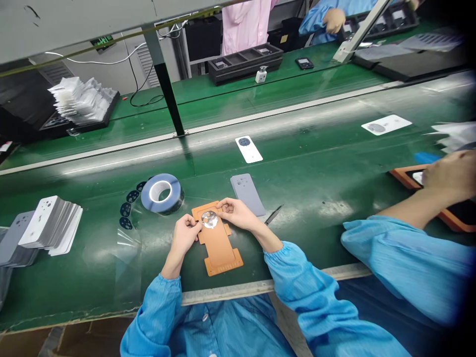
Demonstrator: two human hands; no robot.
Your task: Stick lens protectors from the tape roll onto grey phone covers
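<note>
An orange phone-shaped fixture (pixel 219 245) lies on the green bench in front of me. Over its upper part is a round, shiny piece of film with holes (pixel 209 219). My left hand (pixel 185 233) pinches at the film's left edge, thumb and forefinger together. From the upper right, my right hand (pixel 238 213) has its fingertips closed at the film's other edge. Whether the film lies flat or is slightly raised I cannot tell. Just behind my right hand rests a grey phone-shaped plate (pixel 247 193), and a dark pointed tool (pixel 274 214) lies beside it.
A blue tape roll (pixel 162 193) with a strip of dark round stickers (pixel 125 210) stands to the left. Farther left are stacked white plates (pixel 52 223). White plates (pixel 249 149) lie behind. At right, a co-worker's hand (pixel 451 173) is over an orange frame (pixel 405 177).
</note>
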